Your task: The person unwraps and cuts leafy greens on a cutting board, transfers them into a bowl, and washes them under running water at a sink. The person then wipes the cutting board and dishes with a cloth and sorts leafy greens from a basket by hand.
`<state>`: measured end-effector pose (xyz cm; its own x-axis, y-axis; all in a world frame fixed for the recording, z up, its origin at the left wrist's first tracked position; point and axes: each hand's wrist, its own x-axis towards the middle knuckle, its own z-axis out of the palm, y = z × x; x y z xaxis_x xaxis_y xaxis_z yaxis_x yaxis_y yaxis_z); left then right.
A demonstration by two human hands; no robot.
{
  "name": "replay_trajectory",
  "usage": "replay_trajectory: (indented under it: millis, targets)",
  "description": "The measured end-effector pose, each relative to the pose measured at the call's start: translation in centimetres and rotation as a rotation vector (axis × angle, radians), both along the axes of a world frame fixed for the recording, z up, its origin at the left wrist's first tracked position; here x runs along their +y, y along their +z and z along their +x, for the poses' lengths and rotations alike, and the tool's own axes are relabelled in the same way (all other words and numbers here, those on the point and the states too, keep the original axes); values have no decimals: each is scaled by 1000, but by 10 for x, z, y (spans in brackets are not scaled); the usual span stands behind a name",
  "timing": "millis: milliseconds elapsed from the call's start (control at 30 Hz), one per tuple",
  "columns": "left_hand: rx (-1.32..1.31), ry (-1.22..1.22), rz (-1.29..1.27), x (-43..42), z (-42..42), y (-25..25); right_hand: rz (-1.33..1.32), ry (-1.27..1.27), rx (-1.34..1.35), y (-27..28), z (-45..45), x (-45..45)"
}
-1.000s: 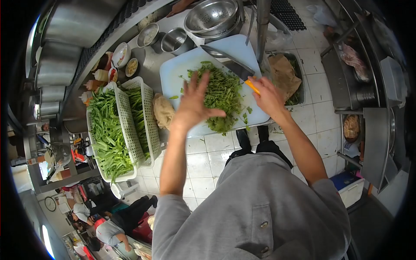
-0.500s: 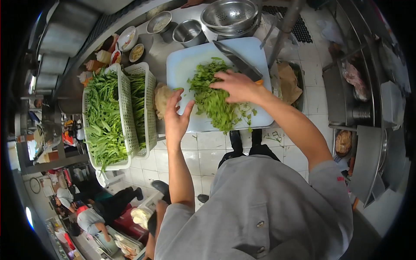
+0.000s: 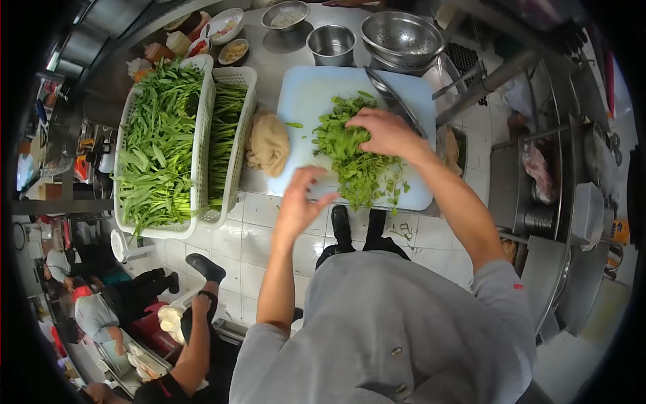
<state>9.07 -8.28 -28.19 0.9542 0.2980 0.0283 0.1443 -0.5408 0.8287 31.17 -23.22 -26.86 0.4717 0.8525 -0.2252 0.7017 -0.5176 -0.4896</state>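
Observation:
On the pale blue cutting board lies a loose heap of leafy green herbs, with thin stems and bits at its lower right. My right hand has its fingers curled over the upper part of the heap, their tips among the leaves. Over the board's front left edge is my left hand, thumb and fingers apart, holding nothing. A large knife lies along the board's back right, behind my right hand, its handle end hidden. Left of the board sits a crumpled tan cloth.
Two white plastic baskets of long leafy greens stand at left. Behind are a steel pot, a colander and small bowls of ingredients. A metal post rises at right. Other people work at lower left.
My view has shifted, moving the board right. My left hand has dropped toward the board's front edge, away from the cloth. My right hand stays at the herbs, its fingers drawn closer together.

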Motion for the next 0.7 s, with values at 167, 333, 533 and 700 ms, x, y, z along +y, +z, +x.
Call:
replay_trajectory:
  millis: [167,333,533,700]
  targets:
    - [-13,-141,210,-55,6,-17,116,67,-160,18,5,-12]
    - [-76,-46,190,-36,35,-29,-126,80,-179,-8,-8,-5]
    - [-281,147,217,6,25,4,96,-29,-137,27,-11,-21]
    - [-180,212,31,25,12,3,-97,-65,-53,8,5,-6]
